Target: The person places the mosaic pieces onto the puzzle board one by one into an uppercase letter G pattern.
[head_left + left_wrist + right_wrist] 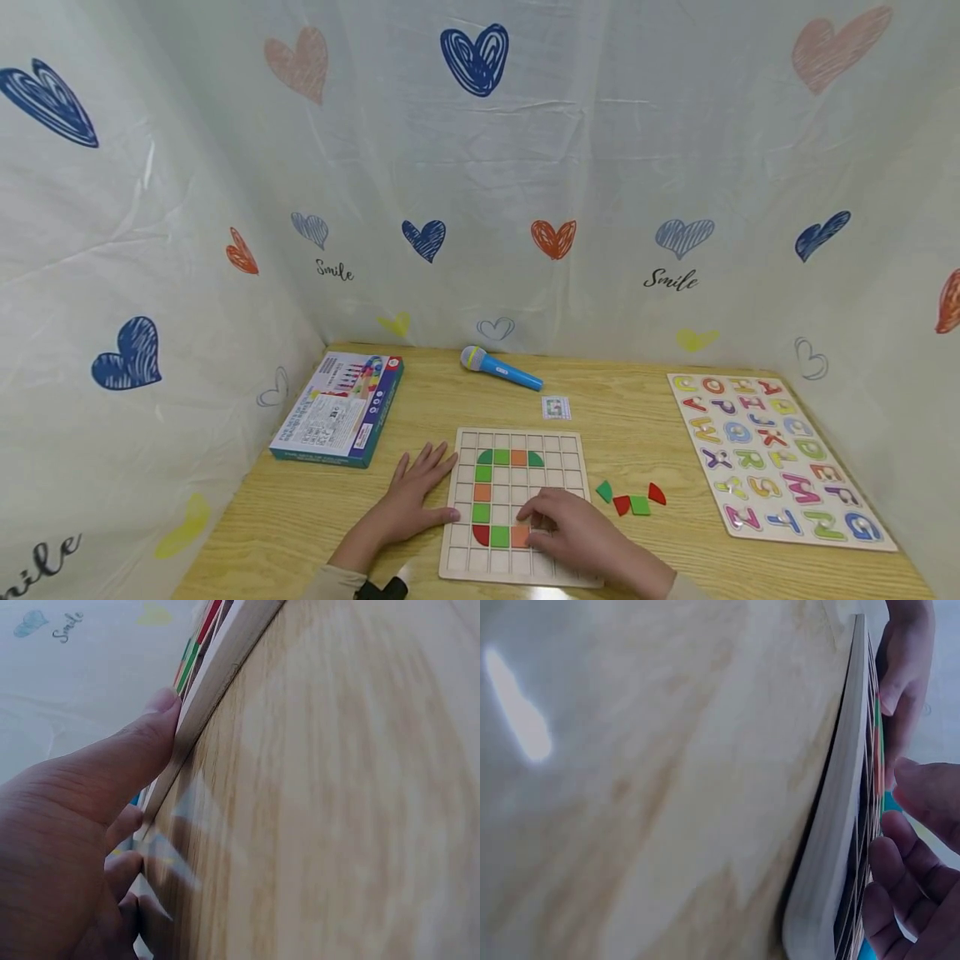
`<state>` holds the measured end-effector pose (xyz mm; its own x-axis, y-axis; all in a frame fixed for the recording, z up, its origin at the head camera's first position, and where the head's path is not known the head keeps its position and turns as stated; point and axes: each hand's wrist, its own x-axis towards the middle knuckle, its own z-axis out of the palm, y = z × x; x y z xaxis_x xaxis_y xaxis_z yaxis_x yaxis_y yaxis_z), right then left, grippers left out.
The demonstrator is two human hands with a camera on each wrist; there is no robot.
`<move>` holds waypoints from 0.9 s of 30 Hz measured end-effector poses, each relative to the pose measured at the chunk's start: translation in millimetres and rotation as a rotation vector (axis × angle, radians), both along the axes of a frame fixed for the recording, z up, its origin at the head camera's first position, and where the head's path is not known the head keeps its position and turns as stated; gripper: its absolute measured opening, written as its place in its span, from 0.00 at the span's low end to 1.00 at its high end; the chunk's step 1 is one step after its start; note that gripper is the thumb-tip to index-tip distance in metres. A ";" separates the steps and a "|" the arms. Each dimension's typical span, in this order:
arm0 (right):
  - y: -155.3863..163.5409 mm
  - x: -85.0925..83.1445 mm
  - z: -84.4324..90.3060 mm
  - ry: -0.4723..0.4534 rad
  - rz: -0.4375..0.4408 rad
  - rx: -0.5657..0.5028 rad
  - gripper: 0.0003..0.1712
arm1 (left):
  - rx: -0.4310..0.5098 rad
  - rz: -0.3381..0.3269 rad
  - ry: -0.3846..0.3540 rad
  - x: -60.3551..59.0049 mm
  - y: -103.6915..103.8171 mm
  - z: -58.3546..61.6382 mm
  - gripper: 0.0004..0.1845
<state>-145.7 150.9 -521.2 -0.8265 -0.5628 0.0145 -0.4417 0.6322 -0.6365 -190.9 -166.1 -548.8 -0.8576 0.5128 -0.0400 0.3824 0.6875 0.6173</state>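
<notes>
A wooden grid board [462,562] lies on the table with coloured tiles set in a C-like outline. Its squares are green or orange, and its rounded corner pieces are green and red. My left hand [411,500] rests beside the board with fingers spread. The left thumb [154,724] touches the board's side in the left wrist view. Over the lower right of the board, my right hand [573,529] has loosely bent fingers. Its fingertips are right at an orange square tile [519,537] in the bottom row. Nothing shows between thumb and fingers in the right wrist view.
Right of the board lie a green square [640,505], a green rounded piece [604,492] and two red ones. A small pattern card [556,407] and a blue toy microphone [510,372] lie behind. A box [337,408] sits left, an alphabet board [780,462] right.
</notes>
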 end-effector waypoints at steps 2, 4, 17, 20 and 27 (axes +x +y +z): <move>5.3 -1.1 1.2 0.008 -0.016 -0.004 0.07 | 0.005 0.000 0.003 0.4 -0.1 0.4 0.48; 11.3 -1.9 2.8 0.016 -0.039 -0.007 0.07 | 0.008 -0.002 0.007 0.8 -0.2 0.7 0.48; 75.2 -5.1 7.1 0.104 -0.217 0.001 0.09 | -0.001 0.010 0.006 1.1 0.4 0.5 0.48; 88.7 -4.6 6.9 0.130 -0.267 0.032 0.10 | -0.004 0.009 0.002 0.8 0.3 0.6 0.48; 108.4 -2.5 2.8 0.130 -0.335 0.112 0.12 | -0.003 0.005 0.002 0.3 0.1 0.9 0.47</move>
<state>-148.2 259.3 -518.4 -0.9602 -0.2659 0.0852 -0.2715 0.8179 -0.5073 -190.6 -166.1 -547.9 -0.8604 0.5080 -0.0402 0.3796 0.6915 0.6146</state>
